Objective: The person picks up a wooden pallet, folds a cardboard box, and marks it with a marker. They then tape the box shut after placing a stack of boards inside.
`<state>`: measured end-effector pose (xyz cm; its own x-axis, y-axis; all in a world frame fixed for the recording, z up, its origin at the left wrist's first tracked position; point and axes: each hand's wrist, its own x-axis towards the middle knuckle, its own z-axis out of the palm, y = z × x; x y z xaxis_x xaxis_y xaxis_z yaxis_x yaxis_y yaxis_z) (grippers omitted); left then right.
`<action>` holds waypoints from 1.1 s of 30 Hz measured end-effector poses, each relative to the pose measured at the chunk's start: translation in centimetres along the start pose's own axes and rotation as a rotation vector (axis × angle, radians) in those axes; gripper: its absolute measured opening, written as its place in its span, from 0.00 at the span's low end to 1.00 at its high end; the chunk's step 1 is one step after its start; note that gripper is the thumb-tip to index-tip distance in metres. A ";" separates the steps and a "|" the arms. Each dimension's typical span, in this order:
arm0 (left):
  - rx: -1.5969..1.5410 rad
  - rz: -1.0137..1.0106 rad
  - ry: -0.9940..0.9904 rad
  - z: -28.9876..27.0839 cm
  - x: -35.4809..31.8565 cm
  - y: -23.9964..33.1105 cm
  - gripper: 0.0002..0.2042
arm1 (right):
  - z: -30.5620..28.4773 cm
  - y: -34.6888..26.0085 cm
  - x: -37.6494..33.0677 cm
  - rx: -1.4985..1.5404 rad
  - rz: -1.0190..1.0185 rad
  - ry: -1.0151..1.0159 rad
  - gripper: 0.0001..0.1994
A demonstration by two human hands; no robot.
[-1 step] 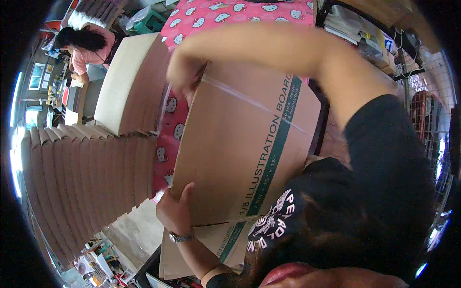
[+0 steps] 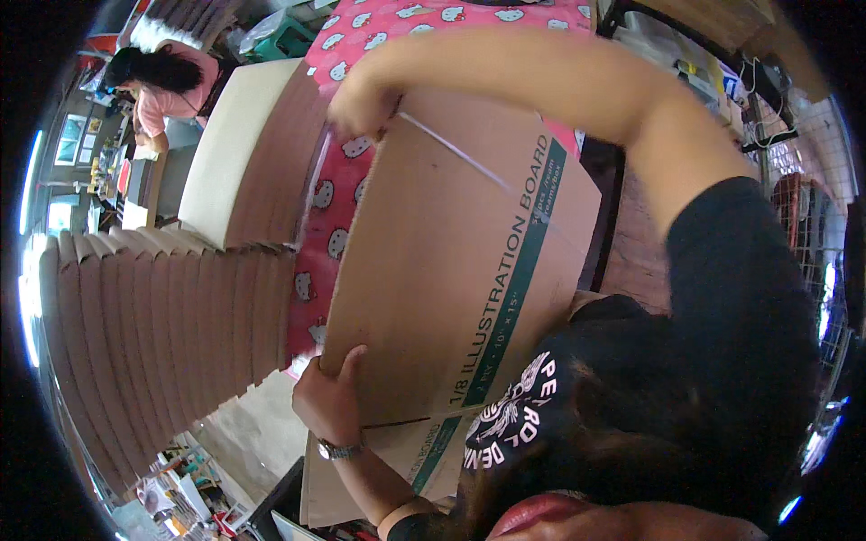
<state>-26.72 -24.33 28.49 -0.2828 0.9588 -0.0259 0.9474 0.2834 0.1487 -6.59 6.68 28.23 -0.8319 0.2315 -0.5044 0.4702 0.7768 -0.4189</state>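
Observation:
A flat brown cardboard box (image 2: 433, 234) with a green printed band stands tilted before me. My left hand (image 2: 329, 401), wearing a wristwatch, grips its lower left edge, with the thumb on the face and the fingers hidden behind. Reaching over the top, my right hand (image 2: 363, 104) is closed at the upper left corner. A thin pale strap (image 2: 460, 160), partly blurred, slants across the face up to this hand, which appears to hold it. A narrow dark line crosses the box near its lower end, above another printed cardboard part (image 2: 370, 478).
A pink patterned cloth (image 2: 338, 216) covers the table behind the box. To the left stand a large stack of brown boards (image 2: 171, 343) and a pale-topped stack (image 2: 239, 149). Farther back, a person in pink (image 2: 180, 81) works at a desk. Wire racks (image 2: 803, 207) stand at right.
My right hand has moved up and slightly right to the box's upper corner. The pale strap now shows over a shorter, higher stretch. My left hand stays in place.

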 end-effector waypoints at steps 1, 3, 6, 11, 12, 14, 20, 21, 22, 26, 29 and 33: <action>-0.018 -0.011 0.002 -0.7 -1.1 0.0 0.28 | 0.1 -1.7 -3.8 0.190 0.043 0.153 0.17; 0.092 0.078 -0.017 -1.2 -1.5 2.8 0.27 | 2.2 -7.6 -5.7 -0.323 0.157 0.135 0.11; 0.164 0.203 -0.009 -1.6 -1.7 5.2 0.26 | 3.5 -13.3 -3.3 -0.599 0.024 -0.026 0.09; 0.171 0.240 0.065 -1.6 -2.9 5.5 0.27 | 5.2 -18.8 0.8 -0.220 -0.364 0.214 0.09; 0.154 0.242 0.088 -1.7 -3.2 5.4 0.27 | 4.8 -18.7 1.3 -0.072 -0.413 0.248 0.09; 0.171 0.275 0.117 -1.5 -3.4 5.2 0.26 | 3.2 -16.4 2.7 -0.144 -0.306 0.394 0.10; 0.111 0.256 0.098 -2.1 -5.1 4.2 0.23 | 2.8 1.9 -5.6 -0.547 0.484 -0.218 0.15; 0.099 0.264 0.113 -1.9 -5.3 4.1 0.23 | 3.2 3.3 -6.7 -0.397 0.466 -0.231 0.16; 0.096 0.251 0.112 -1.9 -5.5 4.2 0.23 | 3.1 4.2 -7.8 -0.252 0.440 -0.242 0.17; 0.091 0.260 0.125 -1.9 -5.5 2.8 0.22 | 2.5 3.6 -12.6 0.354 0.365 -0.208 0.16; 0.012 0.243 0.125 -1.2 -4.1 0.4 0.25 | 0.3 1.9 -13.2 0.115 0.262 -0.210 0.18; 0.174 0.111 0.010 1.6 1.0 -0.3 0.30 | -1.8 6.1 -5.1 -0.144 0.417 0.779 0.17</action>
<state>-27.06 -23.41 26.88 -0.1761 0.9843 -0.0090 0.9842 0.1758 -0.0226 -0.02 11.34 29.60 -0.5901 0.8030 0.0835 0.7813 0.5941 -0.1914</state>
